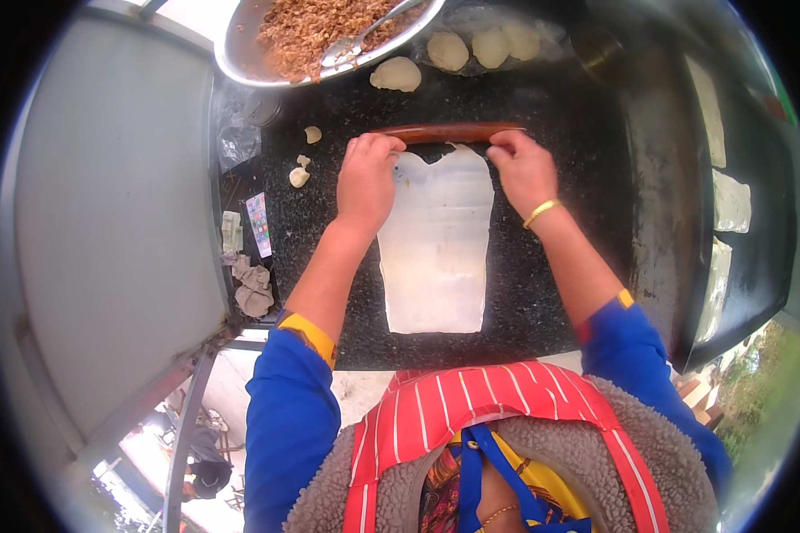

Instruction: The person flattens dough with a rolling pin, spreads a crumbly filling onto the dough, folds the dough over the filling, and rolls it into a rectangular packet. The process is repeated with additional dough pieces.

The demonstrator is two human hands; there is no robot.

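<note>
A thin, pale dough sheet [437, 246] lies lengthwise before me on a black speckled stone worktop [320, 253]. Its far edge dips in a notch between two raised corners. The fingers of my left hand [368, 180] are closed at the far left corner of the sheet. My right hand [525, 170], with a gold bangle on its wrist, has its fingers closed at the far right edge. Just beyond the sheet a brown wooden rolling pin [450, 132] lies crosswise, its ends close behind my fingers. Small dough scraps [299, 176] rest left of my left hand.
At the back stands a metal bowl [237, 63] of brown crumbly filling with a spoon [343, 52]. Several dough pieces [400, 74] lie beside it. A phone [259, 224] and crumpled cloth [253, 293] are at left. At right, white dough slabs [731, 201] sit on a dark griddle [767, 266].
</note>
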